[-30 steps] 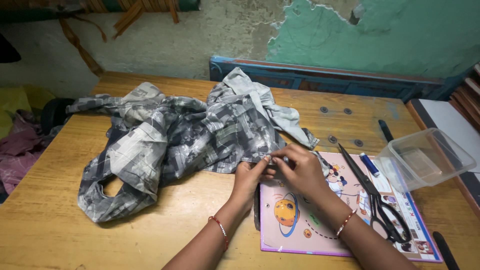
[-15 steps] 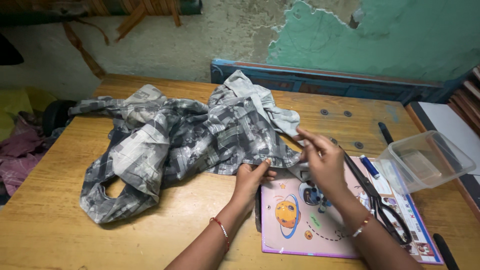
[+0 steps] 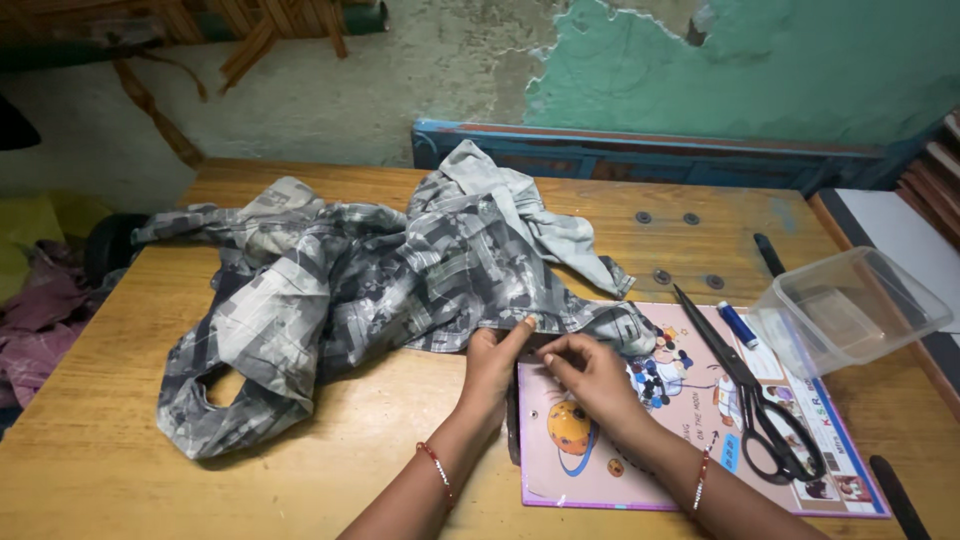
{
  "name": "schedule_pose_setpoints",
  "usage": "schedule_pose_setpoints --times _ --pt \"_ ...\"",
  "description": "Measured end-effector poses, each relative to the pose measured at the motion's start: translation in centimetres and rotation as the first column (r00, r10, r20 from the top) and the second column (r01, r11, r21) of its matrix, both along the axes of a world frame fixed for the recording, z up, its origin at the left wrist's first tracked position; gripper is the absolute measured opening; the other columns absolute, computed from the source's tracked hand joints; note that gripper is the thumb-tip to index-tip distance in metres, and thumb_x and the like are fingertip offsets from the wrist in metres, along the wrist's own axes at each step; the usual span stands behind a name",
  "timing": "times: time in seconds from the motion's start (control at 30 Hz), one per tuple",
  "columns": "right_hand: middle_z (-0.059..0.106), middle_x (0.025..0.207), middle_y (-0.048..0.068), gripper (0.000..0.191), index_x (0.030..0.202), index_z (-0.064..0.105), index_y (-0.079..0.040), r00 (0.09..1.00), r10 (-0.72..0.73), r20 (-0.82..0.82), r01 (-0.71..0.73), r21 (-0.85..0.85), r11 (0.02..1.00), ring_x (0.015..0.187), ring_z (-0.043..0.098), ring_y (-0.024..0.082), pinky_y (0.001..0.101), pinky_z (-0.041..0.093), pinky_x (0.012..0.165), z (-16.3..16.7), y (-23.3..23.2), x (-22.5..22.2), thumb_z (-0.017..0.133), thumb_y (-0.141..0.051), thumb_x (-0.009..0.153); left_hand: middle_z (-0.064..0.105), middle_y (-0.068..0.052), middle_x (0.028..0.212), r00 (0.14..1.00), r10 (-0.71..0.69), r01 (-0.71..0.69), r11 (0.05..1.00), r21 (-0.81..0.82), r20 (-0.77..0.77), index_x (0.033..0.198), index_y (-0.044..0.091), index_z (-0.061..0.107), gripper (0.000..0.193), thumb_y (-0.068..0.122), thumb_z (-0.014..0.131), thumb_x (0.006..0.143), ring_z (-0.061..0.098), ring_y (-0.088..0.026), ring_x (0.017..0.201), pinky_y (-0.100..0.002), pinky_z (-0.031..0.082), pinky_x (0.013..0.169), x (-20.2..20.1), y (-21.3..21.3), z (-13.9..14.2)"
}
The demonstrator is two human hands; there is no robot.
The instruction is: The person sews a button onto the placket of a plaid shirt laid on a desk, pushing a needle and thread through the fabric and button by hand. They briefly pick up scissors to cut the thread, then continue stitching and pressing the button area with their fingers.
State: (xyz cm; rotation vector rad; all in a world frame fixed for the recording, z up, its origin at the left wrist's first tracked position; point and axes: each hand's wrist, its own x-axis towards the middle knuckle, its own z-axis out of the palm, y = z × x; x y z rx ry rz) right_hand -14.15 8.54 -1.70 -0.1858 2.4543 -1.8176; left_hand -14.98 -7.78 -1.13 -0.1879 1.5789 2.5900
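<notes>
**Right hand back down at the shirt's edge**

Since half a second ago, our right hand has dropped from its raised pull to rest beside the left hand. Beyond both grips, the crumpled grey patterned shirt sprawls over the bench, bulk pushed away so only the working edge lies near. Under our right hand sits the pink picture book, serving as a flat pad. Right of that grip lie the black scissors, a clear plastic box and a blue thread spool, within reach. Our left grip pinches the shirt's hem; our right fingertips press together on something too small to tell.
</notes>
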Motion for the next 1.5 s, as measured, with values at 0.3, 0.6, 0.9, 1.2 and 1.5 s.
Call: schedule_pose_setpoints --times 0.3,0.6,0.9,1.2,1.5 --pt "0.067 0.081 -0.002 0.015 0.101 0.072 0.001 0.991 -0.098 0.087 0.12 -0.302 0.946 0.071 0.056 0.004 0.0226 0.046 0.062 -2.2 -0.3 -1.0 0.073 -0.011 0.091 0.074 -0.006 0.084 0.999 -0.007 0.005 0.998 0.06 0.04 0.088 0.001 0.074 0.021 0.021 0.071 0.092 0.066 -0.01 0.07 -0.027 0.052 0.064 0.3 0.4 0.6" --pt "0.067 0.076 -0.002 0.014 0.098 0.076 0.0 0.991 -0.108 0.077 0.124 -0.249 0.961 0.066 0.054 0.005 0.0235 0.044 0.058 -2.2 -0.1 -1.3 0.075 -0.012 0.09 0.074 -0.008 0.084 0.996 -0.041 0.033 0.994 0.102 0.081 0.087 0.0 0.073 0.022 0.021 0.071 0.093 0.067 -0.012 0.069 -0.029 0.053 0.063 0.5 0.4 0.4" --pt "0.068 0.085 -0.001 0.014 0.096 0.076 0.002 0.991 -0.13 -0.022 0.12 -0.255 0.959 0.071 0.058 0.005 0.0229 0.048 0.062 -1.9 0.0 -1.4 0.076 -0.009 0.088 0.076 -0.008 0.085 0.997 -0.051 0.043 0.992 0.12 0.061 0.089 0.0 0.074 0.021 0.02 0.07 0.092 0.069 -0.013 0.071 -0.029 0.054 0.066 0.6 0.4 0.8" --pt "0.065 0.087 0.002 0.013 0.094 0.077 0.002 0.986 -0.139 -0.096 0.122 -0.165 0.979 0.071 0.059 0.007 0.0248 0.049 0.062 -2.0 0.2 -1.4 0.075 -0.009 0.088 0.075 -0.009 0.089 0.995 -0.066 0.059 0.994 0.093 0.072 0.093 -0.001 0.073 0.023 0.022 0.069 0.09 0.07 -0.014 0.078 -0.029 0.055 0.072 0.5 0.1 1.0" --pt "0.071 0.086 0.004 0.011 0.094 0.077 0.004 0.983 -0.134 -0.127 0.099 -0.245 0.964 0.075 0.064 0.007 0.0242 0.052 0.067 -3.5 0.8 -1.8 0.072 -0.004 0.088 0.075 -0.009 0.089 0.993 -0.107 0.104 0.992 0.067 0.056 0.093 -0.001 0.074 0.025 0.022 0.067 0.089 0.07 -0.015 0.079 -0.029 0.055 0.075 0.4 0.2 0.3"
